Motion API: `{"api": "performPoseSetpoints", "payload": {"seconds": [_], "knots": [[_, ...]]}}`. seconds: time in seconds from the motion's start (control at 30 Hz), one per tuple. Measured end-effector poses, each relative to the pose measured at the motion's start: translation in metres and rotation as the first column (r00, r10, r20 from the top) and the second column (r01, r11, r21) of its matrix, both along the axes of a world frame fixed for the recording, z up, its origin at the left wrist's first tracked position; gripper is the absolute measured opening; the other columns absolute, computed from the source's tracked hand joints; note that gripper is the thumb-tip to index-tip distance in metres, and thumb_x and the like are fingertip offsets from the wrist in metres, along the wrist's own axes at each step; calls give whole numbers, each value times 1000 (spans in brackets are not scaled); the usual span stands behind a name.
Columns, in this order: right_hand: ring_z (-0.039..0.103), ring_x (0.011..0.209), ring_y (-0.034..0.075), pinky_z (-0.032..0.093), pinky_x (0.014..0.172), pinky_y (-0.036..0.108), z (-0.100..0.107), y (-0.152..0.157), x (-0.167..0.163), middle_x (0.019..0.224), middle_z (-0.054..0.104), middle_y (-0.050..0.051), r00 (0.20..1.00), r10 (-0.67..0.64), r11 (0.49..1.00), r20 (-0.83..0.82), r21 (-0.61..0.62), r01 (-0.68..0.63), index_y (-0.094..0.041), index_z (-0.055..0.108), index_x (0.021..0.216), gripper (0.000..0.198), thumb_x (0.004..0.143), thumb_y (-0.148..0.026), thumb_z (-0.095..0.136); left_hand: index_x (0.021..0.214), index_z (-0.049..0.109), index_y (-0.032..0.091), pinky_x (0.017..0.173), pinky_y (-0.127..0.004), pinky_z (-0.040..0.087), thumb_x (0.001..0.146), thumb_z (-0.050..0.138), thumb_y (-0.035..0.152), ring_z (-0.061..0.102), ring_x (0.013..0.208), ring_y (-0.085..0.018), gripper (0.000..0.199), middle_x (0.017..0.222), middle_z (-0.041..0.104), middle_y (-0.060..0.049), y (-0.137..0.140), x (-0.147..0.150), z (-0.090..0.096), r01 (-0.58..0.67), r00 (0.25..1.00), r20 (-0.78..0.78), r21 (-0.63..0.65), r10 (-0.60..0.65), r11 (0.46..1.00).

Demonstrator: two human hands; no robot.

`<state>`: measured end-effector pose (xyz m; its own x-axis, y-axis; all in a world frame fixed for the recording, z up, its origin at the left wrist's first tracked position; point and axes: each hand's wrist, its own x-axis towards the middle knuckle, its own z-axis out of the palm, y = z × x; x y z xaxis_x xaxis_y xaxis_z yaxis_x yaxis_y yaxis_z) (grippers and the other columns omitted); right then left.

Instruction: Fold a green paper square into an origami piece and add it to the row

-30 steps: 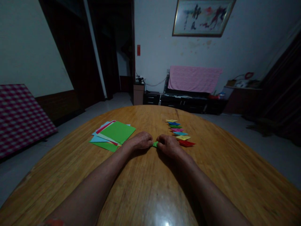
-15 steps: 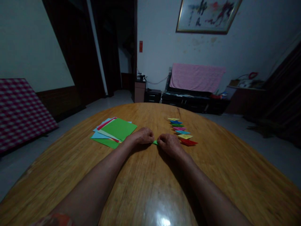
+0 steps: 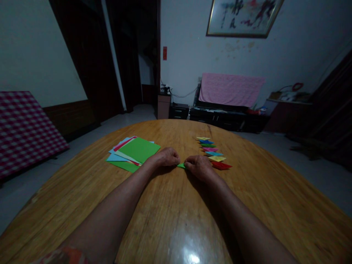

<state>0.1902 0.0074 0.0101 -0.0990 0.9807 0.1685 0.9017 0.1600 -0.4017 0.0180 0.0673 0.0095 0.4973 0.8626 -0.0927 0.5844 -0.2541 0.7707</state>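
Between my two hands a small piece of folded green paper (image 3: 181, 166) lies low on the wooden table (image 3: 170, 212), mostly covered by fingers. My left hand (image 3: 168, 157) has its fingers closed at the paper's left end. At the right end, my right hand (image 3: 198, 166) pinches it with thumb and fingers. Just beyond my right hand runs a row of small folded paper boats; the nearest is a red paper boat (image 3: 221, 165), followed by a yellow paper boat (image 3: 217, 158). Left of my left hand rests a stack of coloured paper sheets, a green sheet (image 3: 140, 149) on top.
The round table's far edge curves across the middle of the view. Behind it stand a low black cabinet (image 3: 203, 116) and a pink cloth (image 3: 231, 90) draped over something. A checked cloth (image 3: 27, 132) hangs at the left.
The hands stay almost where they were, both still at the folded green paper. Slightly more of the green shows between them. The paper boats and sheets have not moved.
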Motion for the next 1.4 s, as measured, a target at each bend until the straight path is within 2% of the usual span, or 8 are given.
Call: {"api": "performPoseSetpoints", "payload": {"seconds": [0.1,0.4,0.5,0.63,0.73,0.93,1.17,1.4], "knots": [[59,64,14,32,57,24,0,0,1,69,69,0,1000,3,1000,-12,-2,-3,-22,74,81,19,80,-25,55,54,58,14,42,-22,26,67,55,28,39,40,-9,19,43,46,1,-5,0,5,37,996,-82,-50,-41,998],[59,66,13,32,57,23,2,0,0,73,70,2,1000,14,1000,15,-20,-14,-20,74,83,21,81,-23,53,51,54,15,44,-25,25,66,56,25,35,40,-8,18,42,42,2,-12,-3,14,41,997,-60,-126,-49,991],[59,67,14,33,58,23,2,0,1,74,71,2,1000,17,1000,16,-21,-17,-20,74,85,22,81,-24,53,50,52,15,43,-25,24,67,54,23,35,40,-8,20,44,45,1,-5,-7,10,66,997,-18,-192,-71,979],[59,65,14,33,59,23,1,0,2,72,70,2,1000,22,999,-5,-27,-22,-19,74,85,22,82,-25,53,59,54,15,44,-24,28,71,55,28,42,43,-9,18,51,53,-1,4,-14,-2,5,991,133,-241,28,971],[59,65,14,33,58,23,1,1,2,71,70,2,1000,18,1000,-12,-24,-18,-19,74,85,22,81,-25,53,61,56,15,44,-23,28,70,57,30,42,43,-9,17,50,52,0,6,-17,-4,11,993,118,-268,22,963],[57,63,13,32,57,23,0,2,2,70,69,2,999,37,999,-22,-23,-37,-19,74,84,23,82,-26,52,55,52,15,42,-23,24,67,57,27,36,41,-7,18,46,45,2,1,-15,4,92,993,93,-263,-70,960],[55,61,13,30,56,23,-1,2,3,67,67,1,998,63,998,-30,-18,-63,-19,74,83,23,82,-24,52,57,57,14,41,-21,27,65,56,26,40,42,-8,14,46,47,2,-6,-10,12,108,993,-22,-144,-112,984],[54,60,12,29,56,23,-6,5,5,62,64,0,996,71,997,-58,10,-71,-19,73,77,24,83,-28,52,77,64,13,42,-20,28,69,60,32,41,43,-7,21,52,50,3,-9,8,-2,83,969,238,-75,-63,994]]}}
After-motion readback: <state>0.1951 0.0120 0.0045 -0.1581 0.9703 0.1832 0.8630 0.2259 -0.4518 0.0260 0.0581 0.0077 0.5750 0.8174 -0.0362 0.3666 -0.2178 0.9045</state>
